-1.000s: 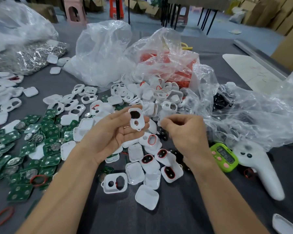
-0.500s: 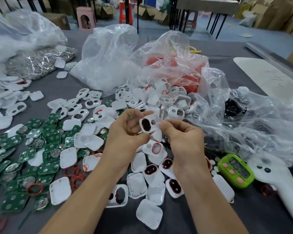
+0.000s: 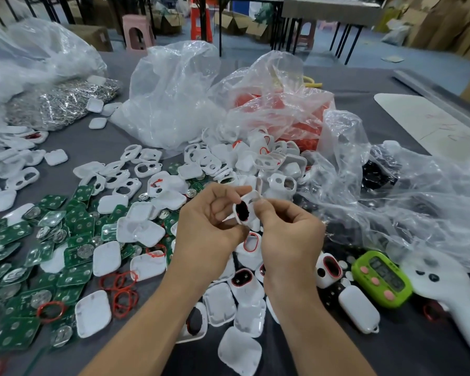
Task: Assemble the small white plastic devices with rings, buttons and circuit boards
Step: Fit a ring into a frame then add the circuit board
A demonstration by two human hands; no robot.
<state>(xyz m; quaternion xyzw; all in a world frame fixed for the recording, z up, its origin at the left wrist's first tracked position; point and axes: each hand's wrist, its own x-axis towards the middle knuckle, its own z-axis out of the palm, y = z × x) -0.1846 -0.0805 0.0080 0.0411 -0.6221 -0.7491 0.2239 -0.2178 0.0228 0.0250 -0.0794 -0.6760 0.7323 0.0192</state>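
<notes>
Head view: left hand (image 3: 209, 226) and right hand (image 3: 288, 234) still pinch the white shell (image 3: 247, 198) above the parts pile on the grey table (image 3: 103, 142), with the right thumb now pushed further over it. Its black button (image 3: 242, 210) shows, but the shell's right side is hidden behind fingers.

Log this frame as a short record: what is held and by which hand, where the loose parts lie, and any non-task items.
held part: small white plastic shell with a black oval insert in its opening
left hand: pinches the shell from its left side
right hand: pinches the shell's right edge
green circuit boards: spread over the left of the grey table
red rubber rings: loose beside the boards
other items: green digital timer and white handheld controller, at right
</notes>
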